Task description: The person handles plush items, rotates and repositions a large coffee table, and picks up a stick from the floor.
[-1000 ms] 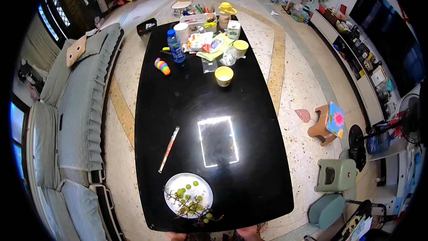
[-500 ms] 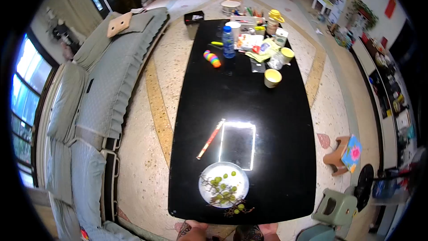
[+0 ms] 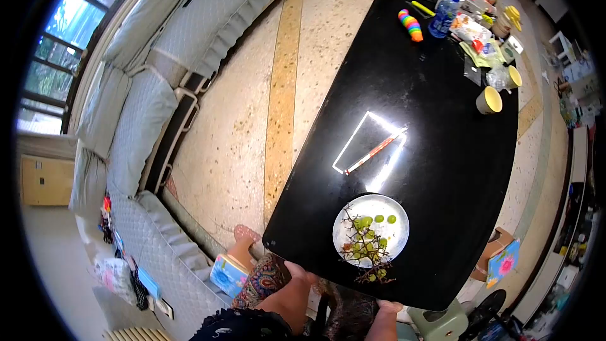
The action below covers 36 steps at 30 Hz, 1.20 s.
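Observation:
My left hand [image 3: 300, 272] is at the near edge of the black table [image 3: 309, 215], with its fingers mostly out of sight. My right hand [image 3: 389, 306] is at the same edge, further right, and its fingers are hidden too. Between and above them on the table, a round pale plate [image 3: 403, 230] holds bare brown grape stems [image 3: 349, 218] and several loose green grapes [image 3: 379, 218]. Some stems and grapes hang over the plate's near rim. Beyond the plate lies a thin red and white stick [image 3: 379, 148], across a bright light reflection.
At the table's far end stand a blue-capped bottle [image 3: 444, 17], a yellow-lined cup [image 3: 489, 101], a rainbow toy [image 3: 410, 25] and several packets. A grey sofa [image 3: 142, 129] runs along the left. Stools, one with a flowered top [image 3: 505, 263] and one green [image 3: 442, 323], stand near the right corner.
My view has turned left and tilted, so the table appears slanted and further right. More of my forearms and lap shows. Both hands stay by the near edge; plate and stick look unmoved on the table.

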{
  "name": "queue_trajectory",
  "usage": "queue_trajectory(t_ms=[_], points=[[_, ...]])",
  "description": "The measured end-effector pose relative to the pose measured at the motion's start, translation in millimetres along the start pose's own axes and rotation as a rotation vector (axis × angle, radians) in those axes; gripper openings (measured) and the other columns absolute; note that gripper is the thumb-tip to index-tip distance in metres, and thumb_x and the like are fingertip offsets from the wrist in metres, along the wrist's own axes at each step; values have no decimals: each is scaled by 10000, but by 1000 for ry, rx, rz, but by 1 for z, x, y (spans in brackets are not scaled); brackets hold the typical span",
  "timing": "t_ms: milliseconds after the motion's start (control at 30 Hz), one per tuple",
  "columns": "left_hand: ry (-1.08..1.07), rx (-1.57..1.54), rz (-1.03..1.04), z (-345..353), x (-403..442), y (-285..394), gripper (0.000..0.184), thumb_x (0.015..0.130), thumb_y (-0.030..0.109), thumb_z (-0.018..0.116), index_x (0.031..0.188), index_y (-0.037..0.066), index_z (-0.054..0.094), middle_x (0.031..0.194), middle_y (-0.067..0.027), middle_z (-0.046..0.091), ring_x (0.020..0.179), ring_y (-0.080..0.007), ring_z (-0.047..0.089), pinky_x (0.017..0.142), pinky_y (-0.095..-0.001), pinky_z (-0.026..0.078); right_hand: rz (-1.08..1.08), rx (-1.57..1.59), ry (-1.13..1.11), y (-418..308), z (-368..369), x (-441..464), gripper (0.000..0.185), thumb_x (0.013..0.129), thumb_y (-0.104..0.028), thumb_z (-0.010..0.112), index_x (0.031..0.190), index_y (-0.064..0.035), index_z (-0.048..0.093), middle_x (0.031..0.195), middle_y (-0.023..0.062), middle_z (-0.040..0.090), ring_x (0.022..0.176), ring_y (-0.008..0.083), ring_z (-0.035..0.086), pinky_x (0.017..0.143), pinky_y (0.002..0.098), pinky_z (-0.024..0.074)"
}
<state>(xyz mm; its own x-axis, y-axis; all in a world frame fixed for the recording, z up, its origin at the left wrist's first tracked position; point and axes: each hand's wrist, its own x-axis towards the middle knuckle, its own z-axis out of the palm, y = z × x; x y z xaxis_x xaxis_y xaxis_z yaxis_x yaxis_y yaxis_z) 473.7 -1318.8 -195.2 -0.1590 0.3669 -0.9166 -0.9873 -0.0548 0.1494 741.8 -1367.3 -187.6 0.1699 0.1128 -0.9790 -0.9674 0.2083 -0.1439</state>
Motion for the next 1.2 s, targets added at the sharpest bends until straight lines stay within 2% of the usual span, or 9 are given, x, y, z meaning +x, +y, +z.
queue_trajectory(t_ms=[367,433,533,600,667,833,967,1033,1200], points=[[133,-35,-63,-15,2,14,656,715,534,185,1128,47,333,1173,-115,317,1060,-277,314,891,-395,240,-31,-364,443,-16,-16,-20,526,749,-463,145,1019,-109,425,1002,77,466,940,247,422,802,472,262],[404,538,-408,-25,-5,37,629,745,497,197,1106,0,334,1157,-163,315,1058,-302,303,882,-400,243,-17,-565,309,-37,-39,-43,549,747,-495,139,1019,-95,400,998,77,463,940,255,419,773,493,266],[271,1082,-522,-8,-37,92,473,801,342,238,1080,-28,336,1027,-183,434,952,-291,423,782,-374,343,-12,-886,575,-43,-45,-80,507,762,-467,212,995,-67,419,932,90,508,893,242,465,720,425,356],[233,1214,-473,-31,-33,132,388,804,291,273,1052,8,366,975,-178,470,880,-283,474,697,-355,388,102,-1171,466,-44,-49,-98,479,777,-433,214,985,-51,413,924,101,505,878,242,471,715,415,365],[-16,1137,-338,-57,-28,170,141,723,131,419,833,66,476,583,-79,496,460,-161,480,395,-263,369,203,-1472,277,-46,-50,-113,451,792,-400,216,975,-35,406,916,113,502,864,243,476,710,405,373],[125,1366,63,-12,-112,222,136,713,69,405,802,62,508,555,-55,500,403,-121,461,350,-237,364,254,-1912,-1,-10,15,-171,360,822,-282,224,942,4,406,849,134,517,790,227,510,681,344,413],[61,1243,163,-12,-135,241,142,718,70,395,765,51,528,557,-48,502,410,-101,460,360,-229,373,268,-2007,-145,5,38,-173,656,713,-458,379,1189,-54,179,1127,145,371,1072,255,307,915,391,189],[101,1226,133,-23,-126,248,146,718,73,398,779,50,528,554,-47,499,409,-97,456,357,-229,370,149,-2169,71,31,51,-184,327,809,-250,253,917,5,427,826,127,525,768,222,521,676,342,418],[-20,1357,100,-40,-83,307,149,708,91,414,751,49,551,570,-74,528,430,-132,494,387,-252,394,89,-2212,99,117,63,-202,315,804,-236,271,942,-1,429,820,120,538,770,216,526,665,315,422]])
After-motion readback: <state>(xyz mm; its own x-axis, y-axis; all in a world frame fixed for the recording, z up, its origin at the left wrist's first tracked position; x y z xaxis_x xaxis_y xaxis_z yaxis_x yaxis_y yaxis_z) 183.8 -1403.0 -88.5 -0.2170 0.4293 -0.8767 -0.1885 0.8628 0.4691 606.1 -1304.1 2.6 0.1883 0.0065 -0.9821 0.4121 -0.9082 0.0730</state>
